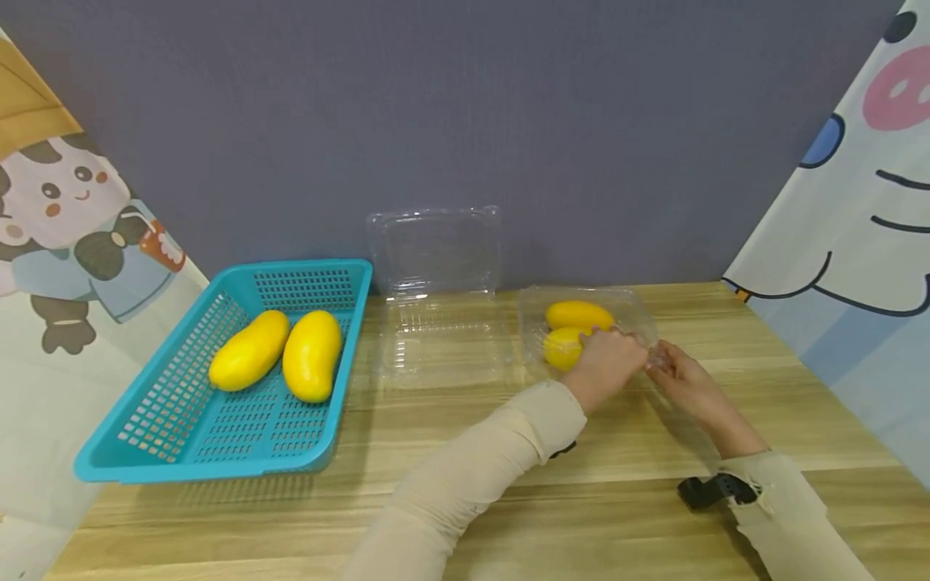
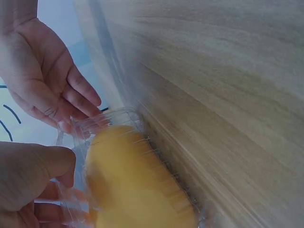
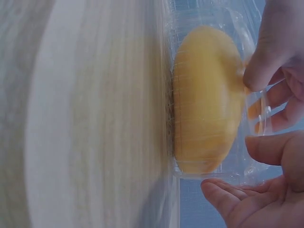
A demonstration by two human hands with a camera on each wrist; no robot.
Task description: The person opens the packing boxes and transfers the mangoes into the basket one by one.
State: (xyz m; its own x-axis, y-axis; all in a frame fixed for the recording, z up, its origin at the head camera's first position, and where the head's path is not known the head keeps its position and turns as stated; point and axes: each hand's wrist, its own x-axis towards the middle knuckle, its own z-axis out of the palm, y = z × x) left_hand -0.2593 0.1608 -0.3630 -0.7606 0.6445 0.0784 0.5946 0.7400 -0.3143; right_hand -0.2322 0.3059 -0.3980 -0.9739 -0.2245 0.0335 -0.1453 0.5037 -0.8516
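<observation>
A clear plastic clamshell box (image 1: 529, 327) with two yellow mangoes (image 1: 579, 315) in it stands on the table at right of centre. Its lid lies down over the fruit. My left hand (image 1: 609, 367) reaches across the front of the box; the thumb and fingers pinch the rim, as the left wrist view shows. At the right front corner, my right hand (image 1: 686, 386) holds the box edge between thumb and fingers. One mango (image 3: 206, 102) shows through the box wall in the right wrist view, close to both hands. Whether the lid is fully latched, I cannot tell.
To the left stands a blue-green basket (image 1: 337, 420) with two mangoes (image 1: 312, 355) in it. A second clear clamshell box (image 1: 443, 343) sits open between basket and hands, its lid upright against the grey back panel (image 1: 465, 121). Cartoon-printed sheets hang at both sides.
</observation>
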